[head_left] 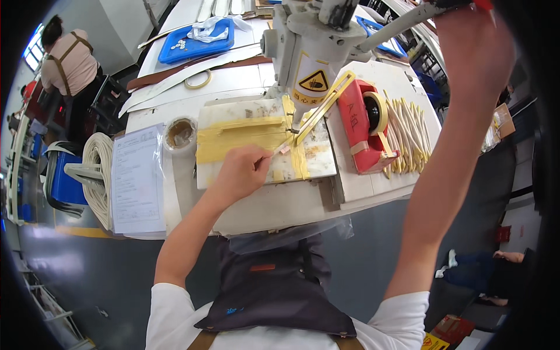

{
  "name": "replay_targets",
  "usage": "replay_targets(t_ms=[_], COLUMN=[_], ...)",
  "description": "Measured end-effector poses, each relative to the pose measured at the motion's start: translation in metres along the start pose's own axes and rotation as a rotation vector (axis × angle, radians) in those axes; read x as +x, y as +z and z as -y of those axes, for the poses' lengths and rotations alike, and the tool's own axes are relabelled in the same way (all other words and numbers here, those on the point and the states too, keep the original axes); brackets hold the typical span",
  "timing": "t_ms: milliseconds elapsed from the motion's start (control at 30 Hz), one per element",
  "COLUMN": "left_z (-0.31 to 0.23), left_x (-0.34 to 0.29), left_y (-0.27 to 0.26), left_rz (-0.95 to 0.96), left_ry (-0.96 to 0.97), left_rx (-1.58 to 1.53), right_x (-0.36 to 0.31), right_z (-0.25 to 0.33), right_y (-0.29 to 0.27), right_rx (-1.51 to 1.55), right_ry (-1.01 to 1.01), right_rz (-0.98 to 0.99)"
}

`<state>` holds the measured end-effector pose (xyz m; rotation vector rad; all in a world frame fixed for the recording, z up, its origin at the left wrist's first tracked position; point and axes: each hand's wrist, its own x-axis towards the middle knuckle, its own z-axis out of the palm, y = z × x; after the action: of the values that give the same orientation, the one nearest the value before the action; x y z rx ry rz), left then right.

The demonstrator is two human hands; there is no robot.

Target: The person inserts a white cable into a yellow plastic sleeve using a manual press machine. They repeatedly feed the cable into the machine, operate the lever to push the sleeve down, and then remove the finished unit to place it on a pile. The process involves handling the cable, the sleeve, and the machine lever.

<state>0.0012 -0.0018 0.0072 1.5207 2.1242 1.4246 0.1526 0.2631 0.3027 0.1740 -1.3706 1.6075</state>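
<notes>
My left hand (244,168) is closed in a pinch on the end of a thin pale strip (281,147). That strip reaches under the tip of a grey hand press (303,108), over a white stone slab (318,166) patched with yellow tape. High at the upper right, my right hand (471,41) grips the red-ended press lever (402,24); part of its fingers is cut off by the picture's edge. A yellow-edged guide bar (326,106) slants up beside the press tip.
Right of the slab stands a red tape dispenser (357,128), with several pale cords (411,131) beyond it. Leftward lie a tape roll (181,134), a printed sheet (139,181) and coiled cord (98,169). A blue tray (169,55) is farther back. Another person (70,58) works at far left.
</notes>
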Motion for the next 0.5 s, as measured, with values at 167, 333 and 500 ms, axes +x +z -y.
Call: replay_targets(t_ms=[167,333,500], left_z=[0.001,0.0,0.0], left_x=[0.0,-0.003,-0.005], left_y=[0.002,-0.001,-0.003], left_rz=[-0.03,-0.018,-0.022], left_ry=[0.043,0.018,-0.002], left_rx=[0.013,0.025,0.038], right_x=[-0.007,-0.093,-0.189], right_z=[0.015,0.003,-0.05], right_y=[0.025,-0.006,-0.01], right_rx=[0.027,-0.054,-0.25], right_ry=[0.106,-0.104,-0.332], right_rz=[0.322,0.496,0.289])
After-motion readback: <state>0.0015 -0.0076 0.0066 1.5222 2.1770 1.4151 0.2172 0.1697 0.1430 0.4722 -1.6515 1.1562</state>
